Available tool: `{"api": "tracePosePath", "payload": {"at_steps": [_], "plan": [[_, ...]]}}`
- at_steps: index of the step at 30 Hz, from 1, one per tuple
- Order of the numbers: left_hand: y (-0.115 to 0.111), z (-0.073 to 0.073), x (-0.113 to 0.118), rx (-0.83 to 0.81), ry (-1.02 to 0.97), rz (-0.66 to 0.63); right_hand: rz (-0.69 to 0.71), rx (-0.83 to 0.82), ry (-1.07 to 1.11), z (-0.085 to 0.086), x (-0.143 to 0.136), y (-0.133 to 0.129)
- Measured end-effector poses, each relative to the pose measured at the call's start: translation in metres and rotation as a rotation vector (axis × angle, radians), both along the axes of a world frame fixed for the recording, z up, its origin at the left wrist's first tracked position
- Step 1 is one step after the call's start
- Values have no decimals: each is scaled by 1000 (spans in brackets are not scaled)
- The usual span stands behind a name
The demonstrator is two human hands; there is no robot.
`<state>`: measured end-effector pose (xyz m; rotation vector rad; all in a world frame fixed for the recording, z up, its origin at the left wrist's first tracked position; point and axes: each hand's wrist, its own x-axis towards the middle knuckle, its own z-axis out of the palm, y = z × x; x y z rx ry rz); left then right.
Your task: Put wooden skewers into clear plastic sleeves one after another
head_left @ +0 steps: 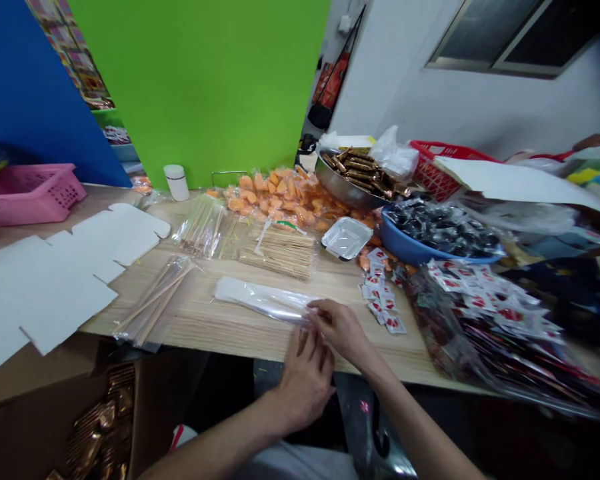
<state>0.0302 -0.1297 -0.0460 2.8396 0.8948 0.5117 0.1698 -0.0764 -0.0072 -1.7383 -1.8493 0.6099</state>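
A stack of long, clear plastic bags (260, 297) lies flat near the front of the table. My right hand (344, 331) is closed at the stack's right end, thumb and fingers pinching the plastic. Just below it, at the table's front edge, is my left hand (306, 377), its back turned up. Its fingers stretch toward the same end of the bags, the tips close to the plastic; its thumb is mostly hidden. Behind the bags lies a bundle of thin wooden sticks (280, 252). A foil tray (347, 238) sits to the right of the sticks.
Packs of chopsticks (155, 300) and white card (55, 267) lie left. Orange wrapped pieces (280, 193) spread behind. Right stand a metal bowl (340, 179), a blue basin (405, 243) of black packets, and red-and-white sachets (380, 293). A carton (145, 400) is below left.
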Motion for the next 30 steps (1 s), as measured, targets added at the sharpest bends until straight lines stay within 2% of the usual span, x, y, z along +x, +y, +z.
{"api": "tracePosePath", "payload": {"at_steps": [2, 3, 5, 8, 10, 11, 14, 18, 22, 25, 28, 30], "plan": [[3, 5, -6, -1, -113, 33, 21, 34, -80, 1, -4, 4], [9, 9, -11, -2, -181, 91, 29, 43, -111, 1, -4, 5], [27, 20, -29, 2, -290, 321, 37, 46, -145, 0, -3, 7], [68, 37, -63, 21, -269, 765, 48, 33, -151, -4, 0, 7], [92, 42, -81, -2, -155, 926, 51, 35, -141, -6, 0, 8], [100, 42, -87, -31, -103, 959, 50, 38, -134, -6, 0, 8], [111, 37, -92, -119, -41, 960, 39, 42, -125, -3, -2, 8], [110, 32, -87, -167, -111, 968, 21, 65, -151, 3, 2, 6], [112, 32, -89, -173, -180, 992, -20, 112, -190, 5, 18, 1], [114, 32, -89, -168, -206, 988, -66, 89, -83, 4, 34, -5], [110, 36, -86, -162, -192, 938, -75, 55, 30, 8, 43, -10], [104, 46, -82, -73, -265, 916, -51, 47, 41, 15, 43, -14]]}}
